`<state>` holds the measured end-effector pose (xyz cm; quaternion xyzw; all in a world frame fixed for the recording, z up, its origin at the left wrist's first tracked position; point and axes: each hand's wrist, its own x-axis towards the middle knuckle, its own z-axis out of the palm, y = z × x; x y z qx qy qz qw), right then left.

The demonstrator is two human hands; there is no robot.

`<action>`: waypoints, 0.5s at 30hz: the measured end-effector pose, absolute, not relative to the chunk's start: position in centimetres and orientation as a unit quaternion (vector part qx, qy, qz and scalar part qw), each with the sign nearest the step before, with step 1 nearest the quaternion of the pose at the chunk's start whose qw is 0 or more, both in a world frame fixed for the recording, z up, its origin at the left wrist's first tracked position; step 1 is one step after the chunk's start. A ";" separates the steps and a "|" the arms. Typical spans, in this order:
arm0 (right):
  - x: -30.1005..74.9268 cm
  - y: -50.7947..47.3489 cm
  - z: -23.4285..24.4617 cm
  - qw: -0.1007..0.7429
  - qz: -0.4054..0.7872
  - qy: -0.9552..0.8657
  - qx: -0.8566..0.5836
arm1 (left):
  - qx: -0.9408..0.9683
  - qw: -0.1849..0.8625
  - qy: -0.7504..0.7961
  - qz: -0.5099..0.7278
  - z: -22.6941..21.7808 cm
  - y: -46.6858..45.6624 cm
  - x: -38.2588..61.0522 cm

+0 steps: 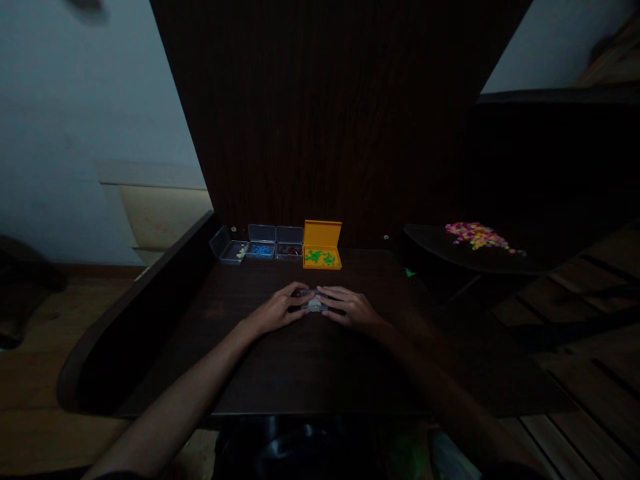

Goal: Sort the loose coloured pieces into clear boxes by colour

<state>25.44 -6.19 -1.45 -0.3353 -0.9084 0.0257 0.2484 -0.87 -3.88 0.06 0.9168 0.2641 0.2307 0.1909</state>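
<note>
Between both hands on the dark table lies a small clear plastic box (pixel 315 304) with something whitish in or on it. My left hand (pixel 280 309) grips its left side, fingers bent against the edge. From the right, my right hand (pixel 351 307) holds the other side, its fingers reaching over the top. The fingers partly cover the box, so I cannot tell whether its lid is closed. Beyond the hands, an orange box (pixel 323 267) stands with its lid up and green pieces (pixel 320 257) inside.
Left of the orange box stand clear lidded boxes with blue pieces (pixel 261 251), dark brown pieces (pixel 289 251) and cream pieces (pixel 243 252). A pile of pink and yellow pieces (pixel 477 236) lies on a side shelf (pixel 430 241). A raised side panel (pixel 145 300) borders the table's left.
</note>
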 end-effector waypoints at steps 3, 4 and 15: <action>25.5 -6.1 -1.6 0.245 0.000 -0.917 -0.314 | 0.932 0.146 0.253 0.213 0.3 -4.1 -0.9; 25.5 -6.1 -1.7 0.242 -0.007 -0.918 -0.314 | 0.936 0.130 0.249 0.211 0.4 -4.2 -0.8; 25.3 -6.2 -1.7 0.236 -0.024 -0.919 -0.315 | 0.939 0.091 0.243 0.227 0.3 -4.5 -0.8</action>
